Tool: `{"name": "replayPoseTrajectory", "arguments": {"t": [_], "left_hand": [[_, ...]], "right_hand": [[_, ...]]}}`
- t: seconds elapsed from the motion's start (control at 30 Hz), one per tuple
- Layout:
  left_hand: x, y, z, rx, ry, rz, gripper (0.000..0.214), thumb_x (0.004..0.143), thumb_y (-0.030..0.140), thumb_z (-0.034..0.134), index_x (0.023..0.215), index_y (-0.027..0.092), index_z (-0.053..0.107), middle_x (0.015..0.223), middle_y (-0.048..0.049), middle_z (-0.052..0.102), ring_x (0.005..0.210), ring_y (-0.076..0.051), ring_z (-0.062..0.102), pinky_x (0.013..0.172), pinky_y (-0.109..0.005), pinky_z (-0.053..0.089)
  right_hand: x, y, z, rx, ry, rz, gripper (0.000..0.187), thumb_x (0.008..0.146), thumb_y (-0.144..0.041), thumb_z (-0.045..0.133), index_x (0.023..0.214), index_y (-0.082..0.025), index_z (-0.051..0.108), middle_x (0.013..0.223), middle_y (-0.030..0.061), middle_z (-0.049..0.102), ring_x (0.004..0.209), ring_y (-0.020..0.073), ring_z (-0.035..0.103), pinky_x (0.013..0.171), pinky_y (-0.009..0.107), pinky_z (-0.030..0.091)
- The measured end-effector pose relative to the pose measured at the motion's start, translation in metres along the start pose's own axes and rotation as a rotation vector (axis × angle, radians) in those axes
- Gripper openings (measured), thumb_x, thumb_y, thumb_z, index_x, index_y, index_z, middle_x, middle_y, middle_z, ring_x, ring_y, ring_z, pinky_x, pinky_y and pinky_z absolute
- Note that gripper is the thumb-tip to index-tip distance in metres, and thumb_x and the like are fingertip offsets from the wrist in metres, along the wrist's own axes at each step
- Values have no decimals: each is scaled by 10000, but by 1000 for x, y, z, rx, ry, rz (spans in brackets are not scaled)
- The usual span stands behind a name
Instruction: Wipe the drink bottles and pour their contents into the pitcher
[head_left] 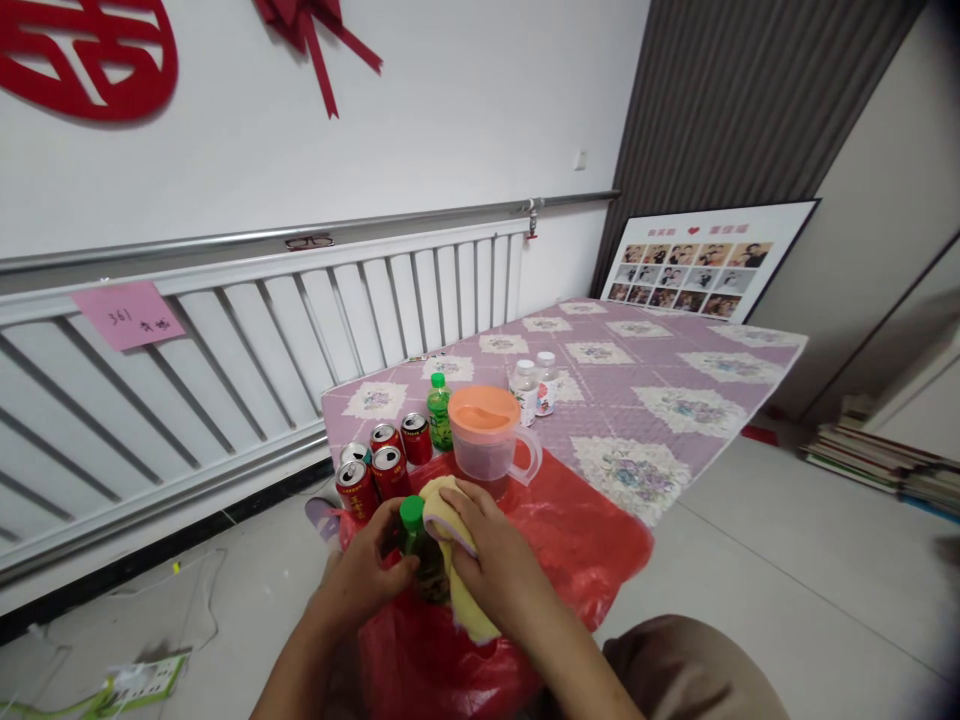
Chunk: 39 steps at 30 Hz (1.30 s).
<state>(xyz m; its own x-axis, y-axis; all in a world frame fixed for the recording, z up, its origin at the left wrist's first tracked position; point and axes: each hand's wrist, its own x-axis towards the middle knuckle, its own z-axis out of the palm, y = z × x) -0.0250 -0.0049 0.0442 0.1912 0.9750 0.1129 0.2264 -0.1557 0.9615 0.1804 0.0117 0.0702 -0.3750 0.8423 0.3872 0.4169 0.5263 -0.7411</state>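
Note:
A green-capped bottle point(427, 565) stands upright on a red plastic bag point(555, 540) near the front edge of the table. My left hand point(367, 565) curves around its left side, thumb in front and fingers behind. Bunched in my right hand point(491, 550) is a yellow cloth point(466, 600), pressed against the bottle's right side near the neck. The cloth's lower end hangs down over the bag. Just behind my hands is a clear plastic pitcher point(480, 458) with an orange lid point(484, 412). Several red drink cans point(390, 470) are grouped to the left.
Another green bottle point(440, 415) stands behind the pitcher, and two clear bottles with white caps point(534, 385) are farther back. A purple floral tablecloth point(600, 355) covers the table. A white radiator point(300, 330) runs along the wall; a framed photo board point(697, 265) leans at the right.

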Motion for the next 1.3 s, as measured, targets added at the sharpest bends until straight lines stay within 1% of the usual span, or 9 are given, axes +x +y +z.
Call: {"name": "replayPoseTrajectory", "arguments": {"t": [0.1, 0.17, 0.27, 0.43, 0.73, 0.83, 0.97, 1.07, 1.3], "left_hand": [[0, -2, -1, -22, -29, -13, 557, 771, 194, 641, 1302, 220, 475, 1311, -103, 601, 1200, -274, 579, 1069, -420, 439], [0, -3, 0, -48, -38, -12, 577, 778, 203, 644, 1325, 217, 464, 1335, -107, 584, 1239, -280, 553, 1094, -428, 417], [-1, -5, 2, -68, -9, 6, 605, 772, 220, 657, 1342, 204, 455, 1391, -121, 532, 1299, -293, 498, 1116, -435, 393], [-3, -11, 3, -22, 40, -7, 578, 752, 215, 659, 1306, 220, 494, 1362, -101, 558, 1299, -307, 499, 1087, -433, 425], [-11, -27, 10, -46, 127, -9, 569, 758, 197, 608, 1311, 208, 477, 1367, -116, 547, 1299, -294, 503, 1126, -466, 379], [-11, -29, 11, -48, 133, 3, 560, 760, 227, 615, 1305, 185, 492, 1358, -129, 553, 1305, -297, 498, 1125, -458, 388], [-12, -34, 11, -37, 167, -26, 574, 731, 210, 624, 1294, 186, 518, 1373, -130, 550, 1318, -306, 487, 1136, -471, 374], [-13, -38, 11, -18, 182, -18, 580, 719, 178, 613, 1292, 184, 523, 1383, -136, 546, 1313, -308, 494, 1130, -483, 379], [-14, -37, 12, 50, 179, 27, 585, 721, 147, 602, 1299, 173, 516, 1326, -149, 593, 1237, -301, 567, 1063, -458, 464]], "right_hand": [[20, 13, 0, 107, -47, -47, 509, 811, -93, 491, 1294, -245, 554, 1317, 66, 589, 1238, 207, 531, 1062, 382, 414], [24, 28, 6, 161, -83, 9, 566, 751, -40, 463, 1267, -241, 581, 1271, 52, 630, 1205, 199, 555, 1058, 372, 411], [16, 51, 21, 191, -164, 119, 573, 719, -38, 459, 1220, -258, 627, 1214, 30, 680, 1145, 205, 600, 1032, 373, 429], [-12, 71, 38, 189, -156, 223, 572, 743, -65, 481, 1285, -208, 593, 1250, 83, 665, 1164, 224, 600, 1041, 387, 428], [-13, 16, 17, 171, 73, 209, 514, 894, -224, 476, 1406, -238, 432, 1430, 91, 497, 1336, 220, 447, 1127, 408, 355], [-17, 20, 24, 162, 72, 251, 527, 887, -205, 455, 1412, -222, 423, 1440, 101, 489, 1355, 223, 429, 1139, 419, 342], [-30, 51, 44, 141, -60, 381, 556, 857, -187, 439, 1407, -105, 441, 1440, 171, 491, 1366, 254, 428, 1160, 460, 311], [-38, 60, 51, 152, -72, 430, 571, 847, -202, 470, 1409, -102, 448, 1455, 178, 477, 1378, 274, 416, 1164, 482, 299], [-38, 21, 33, 247, 122, 355, 556, 935, -301, 460, 1477, -227, 364, 1533, 95, 386, 1419, 225, 351, 1168, 399, 312]]}}
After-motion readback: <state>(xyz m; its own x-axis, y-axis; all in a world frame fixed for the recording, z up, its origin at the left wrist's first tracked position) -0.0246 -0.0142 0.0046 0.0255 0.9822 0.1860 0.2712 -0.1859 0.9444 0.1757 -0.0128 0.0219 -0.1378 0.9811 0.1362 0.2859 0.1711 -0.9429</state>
